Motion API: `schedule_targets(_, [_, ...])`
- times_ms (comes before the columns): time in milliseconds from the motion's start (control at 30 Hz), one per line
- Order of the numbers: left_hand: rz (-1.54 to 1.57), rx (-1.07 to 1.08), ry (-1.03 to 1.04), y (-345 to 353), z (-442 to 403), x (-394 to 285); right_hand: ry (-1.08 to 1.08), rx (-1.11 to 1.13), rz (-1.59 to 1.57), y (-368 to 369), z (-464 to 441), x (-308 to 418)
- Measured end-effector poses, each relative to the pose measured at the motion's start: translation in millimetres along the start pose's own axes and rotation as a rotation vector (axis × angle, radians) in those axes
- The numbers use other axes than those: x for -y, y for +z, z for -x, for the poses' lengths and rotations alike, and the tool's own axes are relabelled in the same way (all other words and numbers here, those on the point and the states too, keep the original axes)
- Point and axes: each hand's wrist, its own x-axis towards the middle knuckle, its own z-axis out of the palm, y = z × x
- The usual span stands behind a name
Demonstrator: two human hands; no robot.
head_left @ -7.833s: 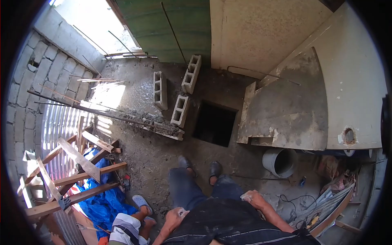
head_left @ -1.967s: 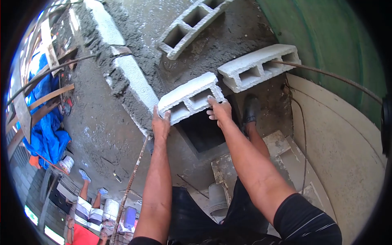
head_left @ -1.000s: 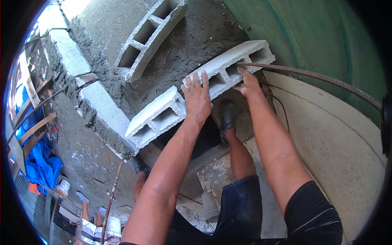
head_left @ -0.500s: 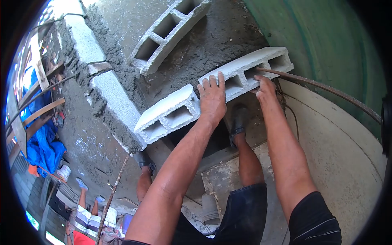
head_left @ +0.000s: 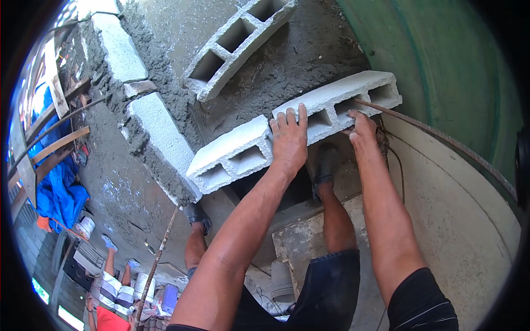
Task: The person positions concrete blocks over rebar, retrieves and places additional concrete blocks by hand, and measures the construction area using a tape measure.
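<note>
Two hollow concrete blocks stand end to end beside a dark floor opening [head_left: 276, 187]. My left hand [head_left: 290, 140] lies with fingers spread on the near end of the longer right block [head_left: 331, 91], close to the joint with the shorter left block [head_left: 234, 143]. At the longer block's lower edge, my right hand [head_left: 361, 128] grips the block by its hollows, thumb and fingers bent round it. A rusty steel bar [head_left: 436, 132] reaches into one of those hollows. The left end of the shorter block meets a row of laid blocks [head_left: 160, 118] edged with wet mortar.
Another hollow block [head_left: 240, 41] lies on the wet floor behind. A green panel [head_left: 430, 55] and a beige curved wall [head_left: 452, 193] stand at the right. At the left are timber pieces [head_left: 61, 144] and blue tarp [head_left: 58, 190]. A person in red [head_left: 110, 320] is at lower left.
Both hands have gone from the shorter block to the longer one, which now sits end to end with it. Over the last half second the hands stay on it and the view shifts slightly.
</note>
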Motion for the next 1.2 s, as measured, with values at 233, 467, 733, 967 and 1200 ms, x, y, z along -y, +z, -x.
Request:
schedule_targets(233, [-0.013, -0.015, 0.001, 5.2, -5.6, 0.3, 0.009, 0.001, -0.008, 0.2, -7.8, -3.6])
schedule_targets(467, [0.0, 0.04, 0.009, 5.0, -7.5, 0.5, 0.006, 0.004, 0.017, 0.8, -3.9, -3.2])
schedule_targets(733, [-0.014, 0.014, 0.021, 5.1, -7.9, 1.1, 0.055, 0.038, 0.107, -2.9, -11.5, -0.2])
schedule_targets(967, [-0.004, 0.0, 0.026, 5.7, -7.9, 2.3, 0.033, 0.037, 0.189, 0.6, -15.0, -4.0])
schedule_targets(1200, [-0.025, 0.016, 0.021, 4.1, -5.0, 0.4, -0.008, 0.054, 0.098, -1.0, 8.5, -4.7])
